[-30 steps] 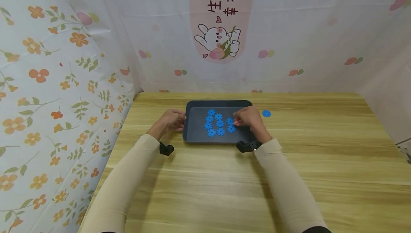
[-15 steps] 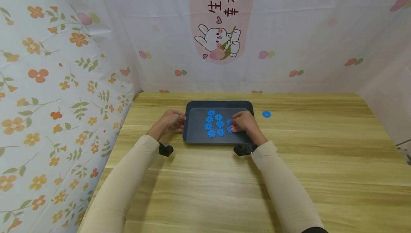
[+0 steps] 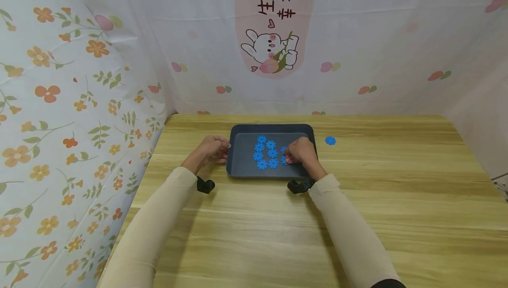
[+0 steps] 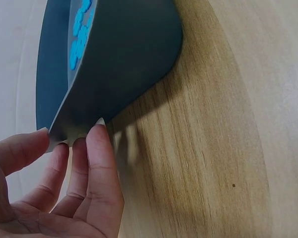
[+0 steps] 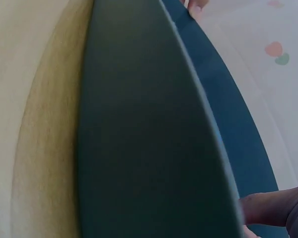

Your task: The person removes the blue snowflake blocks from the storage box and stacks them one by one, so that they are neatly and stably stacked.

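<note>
A dark grey baking tray (image 3: 242,164) holds several blue snowflake discs (image 3: 272,153) with notched edges, lying flat in rows. My left hand (image 3: 212,149) holds the tray's left side: in the left wrist view the thumb is at the rim and the fingertips lie against the outer wall. Inside the tray's right part, my right hand (image 3: 302,151) is bent down over the rightmost discs, its fingertips at them and partly covering two. Whether it pinches one is hidden. In the right wrist view the tray wall (image 5: 149,119) blocks the discs, and only part of that hand shows.
One more blue snowflake disc (image 3: 330,140) lies on the wooden table (image 3: 381,182) just right of the tray. A printed cloth (image 3: 353,28) hangs behind the table's far edge, and a floral cloth (image 3: 79,147) hangs at the left.
My right hand has shifted slightly toward me and to the left, now covering more of the rightmost discs. My left hand and the tray have stayed nearly where they were.
</note>
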{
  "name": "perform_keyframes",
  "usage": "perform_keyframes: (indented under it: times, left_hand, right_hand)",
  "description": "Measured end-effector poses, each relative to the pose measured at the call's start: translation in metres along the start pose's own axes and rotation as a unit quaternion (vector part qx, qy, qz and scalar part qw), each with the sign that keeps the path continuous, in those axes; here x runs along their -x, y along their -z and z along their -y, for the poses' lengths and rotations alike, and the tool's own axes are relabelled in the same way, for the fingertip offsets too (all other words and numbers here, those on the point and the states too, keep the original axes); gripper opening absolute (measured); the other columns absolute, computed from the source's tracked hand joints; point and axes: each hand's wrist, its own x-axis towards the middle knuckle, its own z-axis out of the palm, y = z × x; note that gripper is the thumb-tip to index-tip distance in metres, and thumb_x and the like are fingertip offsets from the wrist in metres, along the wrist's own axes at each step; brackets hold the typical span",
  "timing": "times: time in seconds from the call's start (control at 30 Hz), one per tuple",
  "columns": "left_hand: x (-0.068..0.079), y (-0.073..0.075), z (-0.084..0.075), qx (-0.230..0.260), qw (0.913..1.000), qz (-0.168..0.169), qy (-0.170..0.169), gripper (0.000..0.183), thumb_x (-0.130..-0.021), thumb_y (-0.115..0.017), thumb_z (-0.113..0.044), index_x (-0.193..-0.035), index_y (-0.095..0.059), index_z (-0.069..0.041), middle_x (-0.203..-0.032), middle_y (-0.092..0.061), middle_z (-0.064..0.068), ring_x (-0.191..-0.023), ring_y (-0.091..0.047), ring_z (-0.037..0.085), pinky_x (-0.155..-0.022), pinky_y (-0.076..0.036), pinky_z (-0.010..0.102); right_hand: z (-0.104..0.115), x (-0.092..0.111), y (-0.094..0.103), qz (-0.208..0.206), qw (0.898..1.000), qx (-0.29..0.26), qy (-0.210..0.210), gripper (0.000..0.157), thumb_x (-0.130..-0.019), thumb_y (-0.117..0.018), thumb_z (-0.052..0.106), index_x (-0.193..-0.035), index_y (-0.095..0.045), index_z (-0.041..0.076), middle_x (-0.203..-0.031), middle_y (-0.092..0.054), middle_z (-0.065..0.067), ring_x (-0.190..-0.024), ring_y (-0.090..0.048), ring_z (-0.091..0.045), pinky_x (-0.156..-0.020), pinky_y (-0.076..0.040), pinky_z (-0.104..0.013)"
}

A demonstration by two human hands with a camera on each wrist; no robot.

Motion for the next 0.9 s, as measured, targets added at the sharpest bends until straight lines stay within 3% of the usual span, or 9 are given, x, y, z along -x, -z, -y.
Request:
perform_keyframes:
  times: [0.13,0.23,0.4,0.6,0.9]
  left_hand:
    - [0.001,-0.001,-0.002,0.002,1.0000,0.001,-0.001,0.027,-0.094,-0.058,-0.008,-0.121,-0.059,-0.004,-0.096,-0.063,0.014,-0.074,-0.063,0.023,-0.073,-0.057,0.036]
    - [0.002,-0.001,-0.002,0.001,1.0000,0.000,0.000,0.027,-0.094,-0.058,-0.007,-0.121,-0.059,-0.003,-0.095,-0.063,0.014,-0.072,-0.063,0.022,-0.073,-0.057,0.036]
    - [0.004,-0.001,-0.003,-0.002,1.0000,-0.001,0.000,0.030,-0.094,-0.058,-0.008,-0.124,-0.059,-0.004,-0.098,-0.063,0.015,-0.071,-0.063,0.021,-0.074,-0.057,0.037]
    - [0.004,-0.001,-0.003,-0.005,1.0000,0.000,0.000,0.031,-0.095,-0.058,-0.009,-0.125,-0.058,-0.004,-0.100,-0.063,0.016,-0.072,-0.063,0.021,-0.076,-0.057,0.038]
    - [0.004,-0.001,-0.002,-0.006,1.0000,0.004,0.004,0.031,-0.096,-0.057,-0.010,-0.127,-0.057,-0.005,-0.101,-0.063,0.015,-0.074,-0.063,0.022,-0.081,-0.056,0.040]
  right_hand:
    - [0.002,-0.001,0.005,-0.001,1.000,0.005,-0.001,0.018,-0.089,-0.067,0.008,-0.087,-0.070,-0.009,-0.057,-0.064,-0.006,-0.047,-0.064,-0.012,-0.054,-0.057,-0.029]
    - [0.003,-0.001,0.008,-0.002,1.000,0.014,0.014,0.020,-0.091,-0.066,0.010,-0.085,-0.069,-0.009,-0.056,-0.064,-0.006,-0.046,-0.063,-0.012,-0.054,-0.057,-0.029]
    - [0.005,0.002,0.014,-0.008,0.999,0.012,0.045,0.024,-0.094,-0.063,0.014,-0.091,-0.070,-0.009,-0.061,-0.066,-0.007,-0.051,-0.065,-0.013,-0.057,-0.058,-0.030]
    - [0.007,0.006,0.029,-0.032,0.996,0.003,0.086,0.024,-0.098,-0.058,0.017,-0.103,-0.065,-0.005,-0.079,-0.068,-0.011,-0.064,-0.069,-0.017,-0.068,-0.059,-0.034]
    - [-0.002,0.007,0.068,-0.057,0.990,-0.112,0.071,0.031,-0.100,-0.054,0.014,-0.122,-0.055,-0.009,-0.081,-0.066,-0.006,-0.064,-0.068,-0.009,-0.080,-0.057,-0.037]
